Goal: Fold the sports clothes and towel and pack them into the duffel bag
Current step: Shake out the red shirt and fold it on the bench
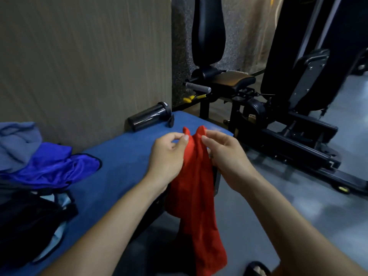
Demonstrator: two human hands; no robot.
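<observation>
A red garment (196, 198) hangs bunched in front of me, off the near edge of the blue bench (123, 156). My left hand (169, 154) pinches its upper left edge between thumb and fingers. My right hand (225, 154) pinches the upper right edge, close beside the left. On the bench's left end lie a shiny blue garment (53, 166), a grey-blue towel or cloth (18, 144) behind it, and a dark bag (25, 222) with black fabric at the lower left.
A black cylindrical bottle (149, 116) lies on its side at the bench's far end against the beige wall (85, 56). Black gym machines (278, 96) stand to the right on the grey floor (298, 206). A sandalled foot (256, 268) shows at the bottom.
</observation>
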